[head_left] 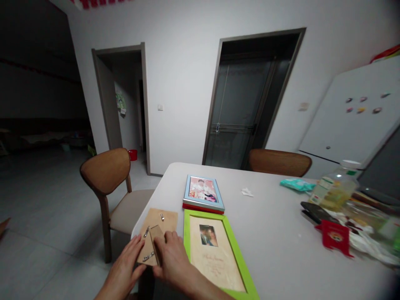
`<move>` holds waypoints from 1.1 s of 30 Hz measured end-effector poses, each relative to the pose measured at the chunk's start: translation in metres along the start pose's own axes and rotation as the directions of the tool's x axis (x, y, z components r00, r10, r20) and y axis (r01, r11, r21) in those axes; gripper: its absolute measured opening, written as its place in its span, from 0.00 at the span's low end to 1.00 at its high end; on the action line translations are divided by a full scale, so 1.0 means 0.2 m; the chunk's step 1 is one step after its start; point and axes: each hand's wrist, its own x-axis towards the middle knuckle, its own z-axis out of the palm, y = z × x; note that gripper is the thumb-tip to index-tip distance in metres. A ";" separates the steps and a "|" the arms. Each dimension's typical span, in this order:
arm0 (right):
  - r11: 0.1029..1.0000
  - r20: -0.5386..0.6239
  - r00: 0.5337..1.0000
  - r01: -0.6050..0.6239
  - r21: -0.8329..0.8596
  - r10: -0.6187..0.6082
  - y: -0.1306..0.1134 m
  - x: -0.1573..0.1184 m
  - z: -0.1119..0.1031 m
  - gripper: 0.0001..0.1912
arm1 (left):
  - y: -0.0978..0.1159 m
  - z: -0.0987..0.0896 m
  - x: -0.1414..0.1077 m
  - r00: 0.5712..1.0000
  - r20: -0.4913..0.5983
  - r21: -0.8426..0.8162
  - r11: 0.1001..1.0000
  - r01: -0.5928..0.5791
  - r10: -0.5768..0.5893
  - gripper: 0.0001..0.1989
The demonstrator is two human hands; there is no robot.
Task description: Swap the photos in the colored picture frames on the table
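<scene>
A brown picture frame backing board [168, 218] with small metal fittings lies at the left edge of the table. A narrow stand flap [155, 231] rises from it. My left hand [128, 256] grips the board's near left edge, thumb and fingers closed on it. My right hand [173, 256] is closed around the flap's right side, with some fingertips hidden behind it. Right beside it is a green picture frame [233, 241] holding a small photo and a printed sheet. Farther back, a light-blue picture frame [187, 187] rests face up on a red-edged item [203, 209].
Crumpled white paper [246, 192] lies mid-table. At the right are a teal packet [296, 184], a large clear bottle [336, 187], a dark wallet-like item [318, 212] and a red packet [336, 238]. Wooden chairs stand left [106, 173] and behind [279, 162] the table.
</scene>
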 end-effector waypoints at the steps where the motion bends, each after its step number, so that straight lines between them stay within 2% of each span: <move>1: 0.999 0.006 1.000 -0.008 0.049 0.007 0.00 0.01 0.01 0.27 | -0.02 0.00 0.00 1.000 -0.026 -0.012 1.000 -0.011 0.011 0.21; 3: 0.985 0.010 0.999 -0.035 0.167 0.034 0.01 0.01 0.00 0.29 | -0.03 0.00 0.02 0.998 -0.065 -0.028 0.999 -0.027 0.026 0.20; 6: 0.944 -0.031 0.999 -0.018 0.330 0.030 0.02 -0.02 -0.10 0.30 | 0.02 -0.07 0.05 0.994 -0.093 -0.043 0.997 -0.057 0.053 0.20; 9: 0.918 -0.068 0.998 0.027 0.395 0.000 0.06 -0.09 -0.25 0.28 | 0.14 -0.16 0.09 0.990 -0.084 -0.061 0.991 -0.117 0.111 0.22; 11: 0.921 -0.050 0.999 0.002 0.390 0.019 0.12 -0.16 -0.34 0.28 | 0.25 -0.17 0.12 0.986 -0.063 -0.076 0.984 -0.161 0.156 0.22; 13: 0.928 -0.024 0.998 -0.044 0.369 0.057 0.21 -0.24 -0.40 0.27 | 0.36 -0.15 0.14 0.977 -0.027 -0.092 0.973 -0.212 0.210 0.22; 16: 0.929 0.023 0.990 -0.140 0.343 0.140 0.36 -0.37 -0.45 0.26 | 0.52 -0.05 0.16 0.960 0.030 -0.113 0.955 -0.274 0.279 0.22; 20: 0.920 0.124 0.970 -0.237 0.312 0.207 0.49 -0.51 -0.51 0.27 | 0.67 0.06 0.16 0.929 0.115 -0.134 0.932 -0.336 0.352 0.23; 23: 0.920 0.160 0.966 -0.243 0.307 0.201 0.53 -0.55 -0.51 0.28 | 0.71 0.10 0.16 0.916 0.213 -0.124 0.939 -0.320 0.340 0.24; 30: 0.963 0.051 0.983 -0.181 0.201 0.174 0.56 -0.48 -0.36 0.26 | 0.72 0.07 0.20 0.924 0.345 -0.147 0.982 -0.122 0.166 0.20; 33: 0.982 0.022 0.989 -0.151 0.111 0.149 0.55 -0.45 -0.35 0.22 | 0.72 0.07 0.20 0.909 0.373 -0.194 0.974 -0.120 0.187 0.24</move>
